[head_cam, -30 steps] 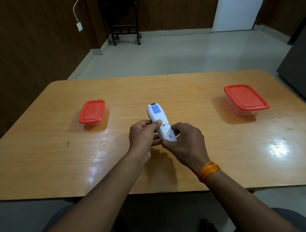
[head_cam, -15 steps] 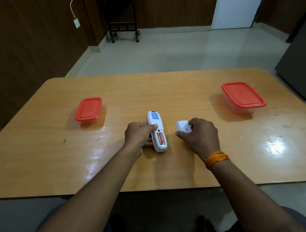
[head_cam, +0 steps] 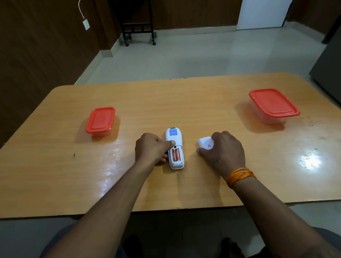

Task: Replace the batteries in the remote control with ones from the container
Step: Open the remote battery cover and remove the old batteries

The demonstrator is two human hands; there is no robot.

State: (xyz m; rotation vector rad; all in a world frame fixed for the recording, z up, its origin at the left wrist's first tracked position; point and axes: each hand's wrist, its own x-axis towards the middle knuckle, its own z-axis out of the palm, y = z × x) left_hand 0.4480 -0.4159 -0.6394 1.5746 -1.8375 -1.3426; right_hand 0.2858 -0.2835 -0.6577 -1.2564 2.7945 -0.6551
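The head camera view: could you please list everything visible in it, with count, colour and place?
Table: one, orange-brown wood, centre.
Remote control: one, white, face down mid-table, compartment open.
Batteries: two, orange, inside the remote.
Battery cover: one, white, right of the remote.
Small container: one, red lid, table's left.
Large container: one, red lid, table's right.
Cart: one, black, far wall.
Left hand: holding the remote.
Right hand: on the cover.

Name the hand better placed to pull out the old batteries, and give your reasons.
Probably the right hand, once it drops the cover: the left hand steadies the remote, thumb just above the exposed batteries.
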